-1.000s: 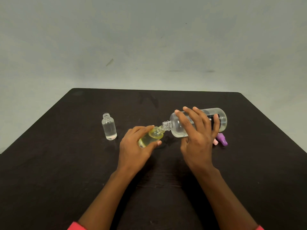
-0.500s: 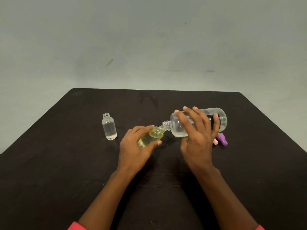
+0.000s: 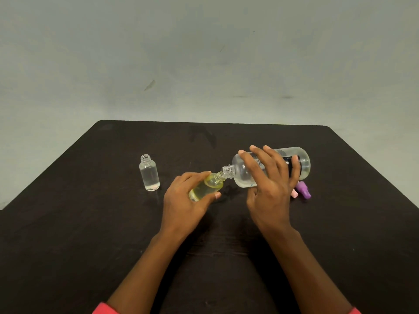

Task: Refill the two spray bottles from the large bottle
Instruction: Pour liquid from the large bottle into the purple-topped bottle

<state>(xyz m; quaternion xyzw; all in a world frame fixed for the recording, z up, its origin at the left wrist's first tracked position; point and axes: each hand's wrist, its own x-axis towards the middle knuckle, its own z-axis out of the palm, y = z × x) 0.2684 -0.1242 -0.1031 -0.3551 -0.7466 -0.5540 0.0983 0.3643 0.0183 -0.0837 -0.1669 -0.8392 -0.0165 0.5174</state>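
My right hand (image 3: 269,184) grips the large clear bottle (image 3: 243,172), tipped on its side with its open neck pointing left. That neck meets the mouth of a small yellowish spray bottle (image 3: 207,186), which my left hand (image 3: 183,200) holds tilted over the table. A second small clear spray bottle (image 3: 149,173) stands upright and uncapped to the left, with a little liquid at its bottom. My fingers hide much of the large bottle's dark label.
A pink cap (image 3: 294,193) and a purple spray cap (image 3: 304,189) lie on the dark table (image 3: 90,223) just right of my right hand. A pale wall rises behind the table's far edge.
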